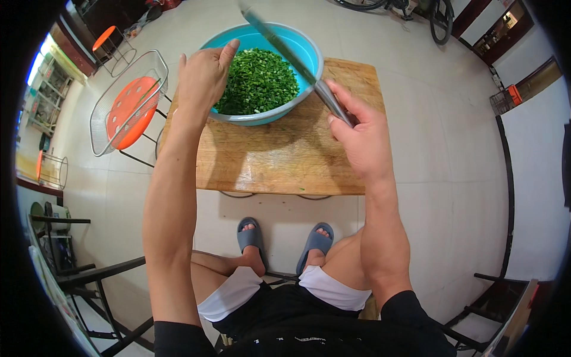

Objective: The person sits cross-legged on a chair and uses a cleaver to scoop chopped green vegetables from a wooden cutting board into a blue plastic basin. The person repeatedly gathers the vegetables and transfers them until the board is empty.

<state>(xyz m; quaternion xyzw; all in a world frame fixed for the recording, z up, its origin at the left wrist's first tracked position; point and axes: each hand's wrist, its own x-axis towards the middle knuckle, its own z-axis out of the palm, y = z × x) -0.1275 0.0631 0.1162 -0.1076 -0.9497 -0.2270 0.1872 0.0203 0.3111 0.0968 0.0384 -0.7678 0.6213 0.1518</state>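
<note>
A turquoise basin (309,50) with a pale rim stands on the far part of a small wooden table. Chopped green stalks (259,83), probably scallions, fill much of its bottom. My right hand (364,134) is closed round the grey handle of a knife (288,55). Its blade points up and left over the basin, with its flat side smeared green. My left hand (205,77) is at the basin's left rim, back of the hand toward me. Its thumb stands out to the right and another fingertip shows at the left; the other fingers are hidden.
The wooden tabletop (267,157) has wet patches near me. To its left, a wire mesh basket (98,128) sits on an orange stool (134,119). Another orange stool (104,37) stands farther back. A bicycle wheel (441,21) is at the far right. Dark chair frames (101,276) are beside me.
</note>
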